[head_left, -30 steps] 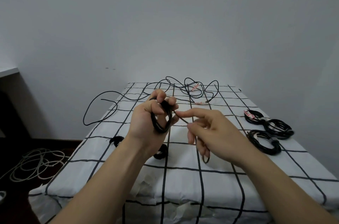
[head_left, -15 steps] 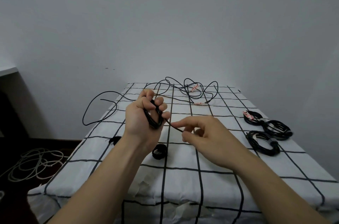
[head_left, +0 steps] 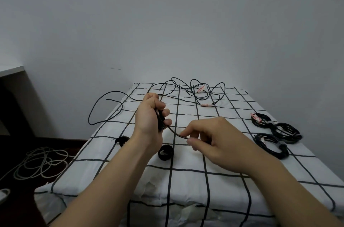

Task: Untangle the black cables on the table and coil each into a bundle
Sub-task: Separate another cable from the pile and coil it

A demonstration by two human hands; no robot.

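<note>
A plain grey-white wall [head_left: 167, 22] fills the upper frame ahead of me, evenly lit. At the left edge a pale shelf top [head_left: 11, 69] juts over a dark recess. Lower left, loose pale cord [head_left: 37, 163] lies on dark floor [head_left: 14, 143]. My table [head_left: 223, 185] is draped in black-gridded white.

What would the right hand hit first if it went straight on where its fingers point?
Likely the left hand and the black coil in its grip: the right hand points left along the cable tail it pinches. Depth is unsure from one view.
</note>
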